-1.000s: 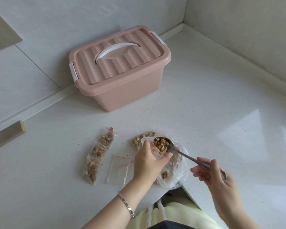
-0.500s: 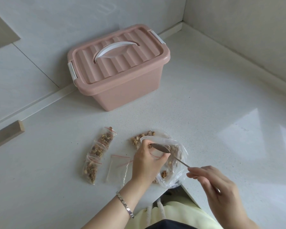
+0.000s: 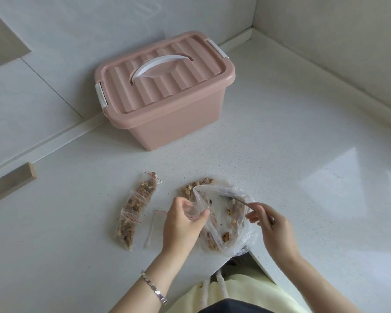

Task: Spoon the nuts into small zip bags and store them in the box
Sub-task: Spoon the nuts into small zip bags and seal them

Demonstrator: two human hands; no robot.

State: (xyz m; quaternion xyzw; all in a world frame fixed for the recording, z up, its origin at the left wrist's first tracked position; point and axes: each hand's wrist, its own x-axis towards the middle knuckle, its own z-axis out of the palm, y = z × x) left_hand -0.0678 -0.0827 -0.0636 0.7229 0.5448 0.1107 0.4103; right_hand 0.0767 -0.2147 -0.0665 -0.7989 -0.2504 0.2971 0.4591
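Observation:
My left hand point(image 3: 183, 222) pinches a small clear zip bag point(image 3: 191, 210) open at its mouth, beside the big clear plastic bag point(image 3: 226, 224) that holds loose nuts point(image 3: 198, 187). My right hand point(image 3: 269, 222) grips the handle of a metal spoon point(image 3: 235, 198), whose bowl reaches into the big bag. Three filled zip bags point(image 3: 137, 207) with red strips lie in a row to the left. The pink box point(image 3: 165, 91) stands at the back with its lid shut and white handle down.
An empty zip bag point(image 3: 154, 227) lies flat between the filled bags and my left hand. The white counter point(image 3: 303, 168) meets walls at the back and right. Its front edge cuts in near my lap. A wooden bar point(image 3: 9, 182) sits at the far left.
The spoon, loaded with nuts over the small bag a second ago, has emptied and moved right, down into the big bag. My left hand still holds the small bag.

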